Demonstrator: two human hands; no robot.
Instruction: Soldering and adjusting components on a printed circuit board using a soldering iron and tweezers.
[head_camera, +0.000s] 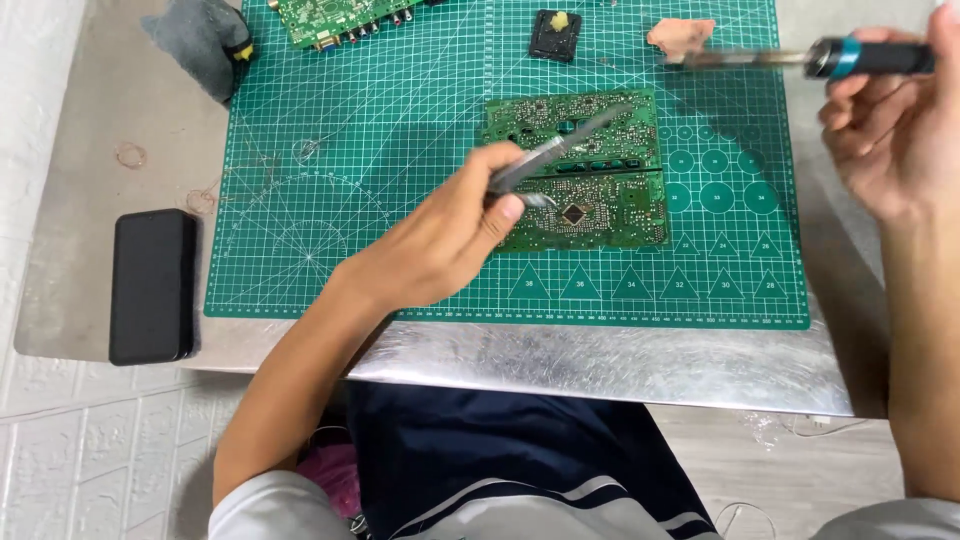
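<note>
My bench (620, 365), its foil-bright top seen from above, carries a green cutting mat (400, 200) that fills most of the view. At the mat's middle lies the green circuit board (590, 195), flat, with 1 dark square chip (573, 213) on its near half. A second circuit board (330, 18) sits at the mat's far edge, partly cut off by the frame. A black phone (152, 285) lies off the mat at the left, well apart from the work, and a grey cloth bundle (205, 40) rests at the far left corner. Beyond the centre board are a small black square part (555, 35) and a pinkish sponge (680, 35).

My left hand (440, 245) hovers over the near-left corner of the board, fingers clenched around metal tweezers (555, 158) whose blurred tips angle across it. My right hand (885, 120) is raised at the right, clear of the mat, fingers closed on the black grip of a soldering iron (800, 60), its blurred tip reaching above the sponge.

Judged from here, the hazards are plain: the iron's tip could scorch the mat or the sponge, or burn my left hand, if I swing it in carelessly. The tweezers, moving fast, could scrape fine parts or bridge 2 joints. Nothing pins the board, so a nudge could slide it.
</note>
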